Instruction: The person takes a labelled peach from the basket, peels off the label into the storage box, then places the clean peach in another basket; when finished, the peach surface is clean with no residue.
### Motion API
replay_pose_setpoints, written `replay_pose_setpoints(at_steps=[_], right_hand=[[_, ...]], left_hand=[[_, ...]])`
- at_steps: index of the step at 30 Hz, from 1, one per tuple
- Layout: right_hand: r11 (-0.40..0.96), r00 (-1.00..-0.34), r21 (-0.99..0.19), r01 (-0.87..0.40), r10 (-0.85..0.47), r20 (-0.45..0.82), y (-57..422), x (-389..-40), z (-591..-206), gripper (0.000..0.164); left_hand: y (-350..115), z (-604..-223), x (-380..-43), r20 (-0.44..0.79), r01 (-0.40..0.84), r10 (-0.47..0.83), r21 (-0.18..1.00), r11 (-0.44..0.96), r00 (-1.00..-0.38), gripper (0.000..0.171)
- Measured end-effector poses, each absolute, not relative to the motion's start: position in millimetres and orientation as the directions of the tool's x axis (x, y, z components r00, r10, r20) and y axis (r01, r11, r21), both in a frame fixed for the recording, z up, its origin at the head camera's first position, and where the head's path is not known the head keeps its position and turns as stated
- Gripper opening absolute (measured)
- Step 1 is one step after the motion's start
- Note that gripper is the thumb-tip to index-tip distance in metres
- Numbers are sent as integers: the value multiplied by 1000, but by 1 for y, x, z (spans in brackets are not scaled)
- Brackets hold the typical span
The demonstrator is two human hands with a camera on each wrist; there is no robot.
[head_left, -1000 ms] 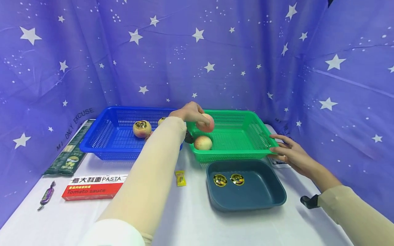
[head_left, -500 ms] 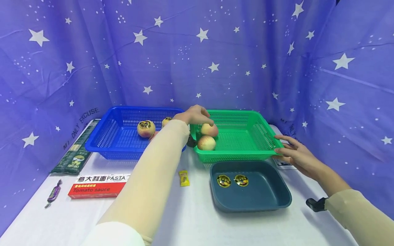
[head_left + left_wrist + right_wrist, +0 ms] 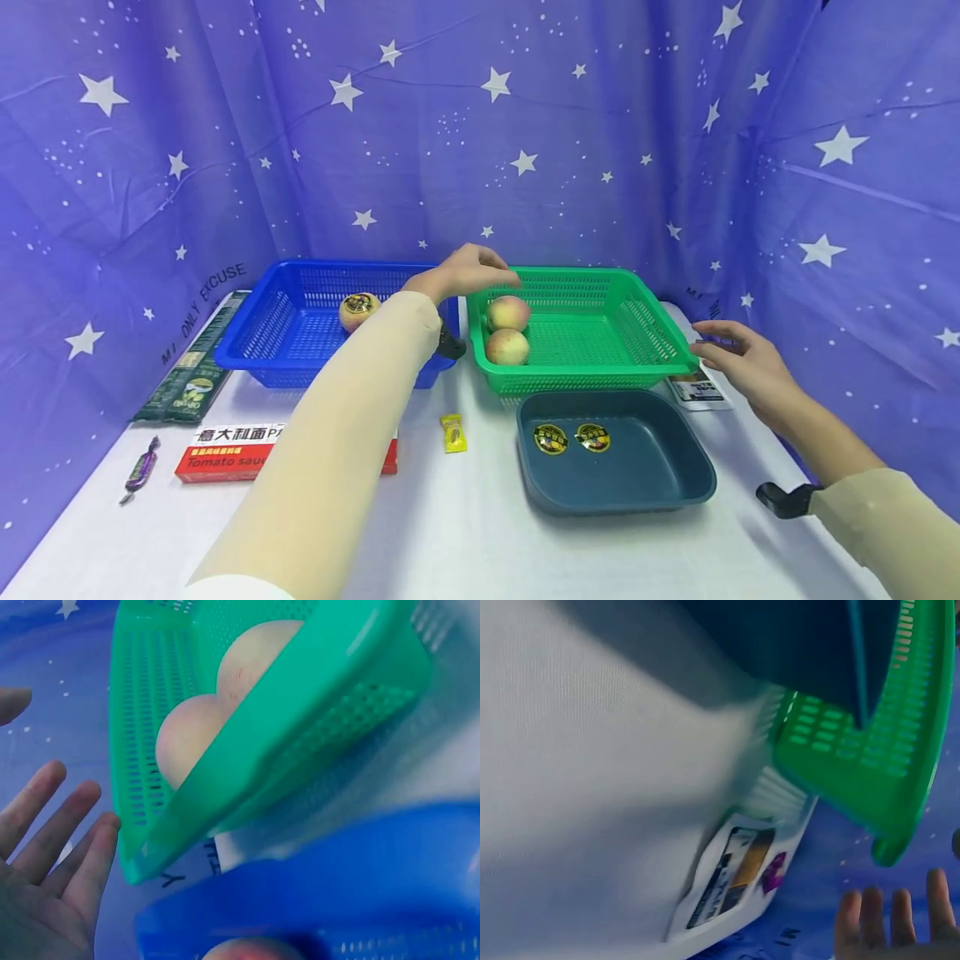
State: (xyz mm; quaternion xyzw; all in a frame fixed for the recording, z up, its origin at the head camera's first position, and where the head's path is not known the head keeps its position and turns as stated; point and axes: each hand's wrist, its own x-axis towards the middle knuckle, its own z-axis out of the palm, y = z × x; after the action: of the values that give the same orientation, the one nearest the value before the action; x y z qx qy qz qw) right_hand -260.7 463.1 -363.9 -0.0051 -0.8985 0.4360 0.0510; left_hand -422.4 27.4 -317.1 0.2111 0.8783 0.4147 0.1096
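My left hand (image 3: 472, 271) holds nothing and hovers over the left rim of the green basket (image 3: 585, 367). In the left wrist view its fingers (image 3: 56, 825) are spread. Two peaches, a rear one (image 3: 508, 313) and a front one (image 3: 507, 347), lie together at the green basket's left end. Just past that basket's right front corner, my right hand (image 3: 750, 367) is raised with loosely bent fingers and nothing in them. The blue basket (image 3: 281, 365) has a peach with a black-and-gold sticker (image 3: 358, 310); my left sleeve covers part of that basket.
A dark blue tub (image 3: 615, 492) with two stickers stands before the green basket. A yellow candy (image 3: 453, 433), red pasta box (image 3: 225, 462), purple candy (image 3: 141, 469) and green packet (image 3: 183, 392) lie leftward. A white packet (image 3: 701, 390) lies by my right hand.
My left hand set the peach beside the other one in the green basket, let go and rose up and left. My right hand came off the basket's corner and shifted right.
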Motion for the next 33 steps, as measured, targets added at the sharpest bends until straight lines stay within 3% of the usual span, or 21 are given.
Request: replay_pose_setpoints(at_steps=[3, 6, 10, 13, 18, 21, 28, 33], right_hand=[[663, -979, -748, -33, 129, 157, 455, -255, -356, 25], [710, -968, -704, -36, 151, 201, 446, -249, -348, 30], [740, -971, -672, -35, 135, 199, 432, -238, -336, 38], [726, -980, -687, -35, 111, 168, 418, -231, -328, 34], [620, -995, -782, -60, 22, 94, 388, -224, -318, 17], [553, -998, -831, -61, -54, 37, 368, -219, -315, 15], [337, -961, -941, -14, -263, -80, 318, -206, -309, 26], [190, -909, -977, 93, -384, -161, 273, -196, -302, 47]], left_hand=[[17, -311, -417, 27, 318, 472, 772, 551, -881, 45], [4, -304, -414, 41, 337, 482, 766, 547, -875, 44], [-16, -295, -409, 22, 334, 498, 767, 548, -867, 44], [-31, -290, -406, -4, 324, 498, 755, 570, -867, 43], [-55, -285, -404, -22, 321, 471, 705, 633, -882, 40], [-67, -286, -404, -19, 326, 455, 671, 666, -890, 41], [-93, -291, -403, -41, 284, 411, 660, 696, -911, 46], [-111, -294, -397, -74, 224, 369, 680, 698, -926, 52]])
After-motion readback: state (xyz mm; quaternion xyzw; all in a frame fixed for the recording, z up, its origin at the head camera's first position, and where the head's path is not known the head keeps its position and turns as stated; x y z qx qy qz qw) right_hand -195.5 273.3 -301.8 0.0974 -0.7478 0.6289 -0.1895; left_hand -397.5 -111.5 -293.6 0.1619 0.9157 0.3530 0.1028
